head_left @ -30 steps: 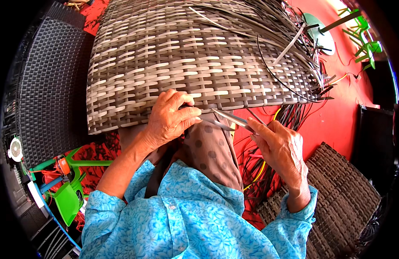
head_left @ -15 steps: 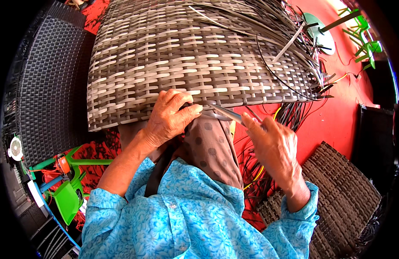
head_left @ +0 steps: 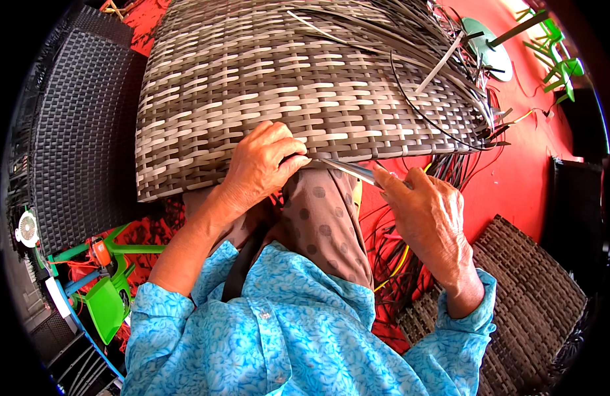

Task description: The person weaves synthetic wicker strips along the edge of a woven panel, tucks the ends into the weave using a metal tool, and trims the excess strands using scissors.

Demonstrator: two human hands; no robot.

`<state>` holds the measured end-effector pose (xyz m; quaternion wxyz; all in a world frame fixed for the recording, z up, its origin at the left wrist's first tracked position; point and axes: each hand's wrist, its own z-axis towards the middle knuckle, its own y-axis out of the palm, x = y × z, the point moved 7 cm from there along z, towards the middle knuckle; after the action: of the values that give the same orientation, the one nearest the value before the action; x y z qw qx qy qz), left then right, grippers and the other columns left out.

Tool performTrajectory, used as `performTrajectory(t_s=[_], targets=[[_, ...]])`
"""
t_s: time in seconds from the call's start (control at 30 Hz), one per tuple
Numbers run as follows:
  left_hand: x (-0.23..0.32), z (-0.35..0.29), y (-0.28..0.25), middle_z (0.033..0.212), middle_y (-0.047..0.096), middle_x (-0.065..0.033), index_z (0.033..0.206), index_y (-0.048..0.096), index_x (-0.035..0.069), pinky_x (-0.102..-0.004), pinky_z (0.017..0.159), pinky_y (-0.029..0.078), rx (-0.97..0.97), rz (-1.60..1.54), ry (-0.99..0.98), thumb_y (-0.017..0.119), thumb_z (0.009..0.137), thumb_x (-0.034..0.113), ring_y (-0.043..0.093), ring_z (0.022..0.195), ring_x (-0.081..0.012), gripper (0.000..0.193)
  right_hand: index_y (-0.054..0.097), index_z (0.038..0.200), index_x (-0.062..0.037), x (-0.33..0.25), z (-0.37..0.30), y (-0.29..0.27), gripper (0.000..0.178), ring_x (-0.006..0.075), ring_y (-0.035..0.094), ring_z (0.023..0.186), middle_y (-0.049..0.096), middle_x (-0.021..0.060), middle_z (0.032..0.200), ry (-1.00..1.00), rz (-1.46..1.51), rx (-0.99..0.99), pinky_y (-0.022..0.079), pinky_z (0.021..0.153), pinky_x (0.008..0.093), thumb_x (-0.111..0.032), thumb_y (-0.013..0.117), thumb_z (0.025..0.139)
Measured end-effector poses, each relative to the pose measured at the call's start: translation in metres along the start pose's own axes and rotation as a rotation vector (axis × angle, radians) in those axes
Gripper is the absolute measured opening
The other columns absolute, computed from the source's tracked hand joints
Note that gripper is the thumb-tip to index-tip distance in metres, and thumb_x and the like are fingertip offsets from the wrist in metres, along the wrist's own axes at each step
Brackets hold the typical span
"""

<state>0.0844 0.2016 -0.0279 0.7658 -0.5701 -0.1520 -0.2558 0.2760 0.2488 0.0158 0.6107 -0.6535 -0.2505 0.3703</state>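
A large brown-and-beige woven wicker panel (head_left: 252, 79) lies in front of me, its near edge above my knees. My left hand (head_left: 260, 165) is closed on that near edge, thumb and fingers pinched together; anything small between them is hidden. In my right hand (head_left: 429, 218) is a shiny, tapered metal tool (head_left: 348, 169), its handle covered by my fingers. The tip points left and meets the panel's edge, just right of my left thumb. Loose flat strips (head_left: 410, 39) spread over the panel's far right side.
Left of me stands a black woven piece (head_left: 84, 132), with a green plastic scoop-like thing (head_left: 105, 309) below it. Another brown woven panel (head_left: 526, 297) lies at the lower right. Dark strips (head_left: 410, 264) lie tangled on the red floor (head_left: 516, 165).
My right hand has shifted slightly right and down with the metal tool. My left hand has moved up a little on the panel's edge, its fingers curled tighter.
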Motion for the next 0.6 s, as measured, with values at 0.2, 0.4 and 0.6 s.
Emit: performTrajectory(t_s=[0.2,0.4,0.6], targets=[[0.013,0.006,0.008,0.081,0.061,-0.0071,0.085,0.065,0.004,-0.0339,0.071,0.05,-0.103,0.124,0.102,0.069,0.072,0.008,0.058,0.079,-0.025,0.014,0.061,0.119,-0.0178,-0.003,-0.012,0.017,0.036,0.0264,0.056,0.054,0.05,0.0083,0.069,0.039,0.066,-0.074,0.044,0.047,0.0395,-0.015,0.062,0.083],[0.009,0.007,0.005,0.084,0.063,-0.008,0.088,0.066,0.005,-0.0349,0.071,0.051,-0.042,0.042,0.058,0.069,0.071,0.005,0.061,0.079,-0.025,0.017,0.059,0.12,-0.0174,-0.003,-0.007,0.004,0.038,0.0255,0.058,0.057,0.051,0.0082,0.071,0.013,0.053,-0.008,0.045,0.047,0.0388,-0.009,0.058,0.082],[0.011,0.0,0.005,0.082,0.063,-0.0062,0.083,0.065,0.006,-0.0344,0.07,0.051,0.078,0.077,0.092,0.07,0.069,0.004,0.06,0.077,-0.0243,0.015,0.058,0.119,-0.0138,-0.011,-0.012,0.011,0.043,0.0264,0.058,0.058,0.052,0.0092,0.075,0.024,0.019,-0.025,0.046,0.049,0.0392,-0.004,0.058,0.077]])
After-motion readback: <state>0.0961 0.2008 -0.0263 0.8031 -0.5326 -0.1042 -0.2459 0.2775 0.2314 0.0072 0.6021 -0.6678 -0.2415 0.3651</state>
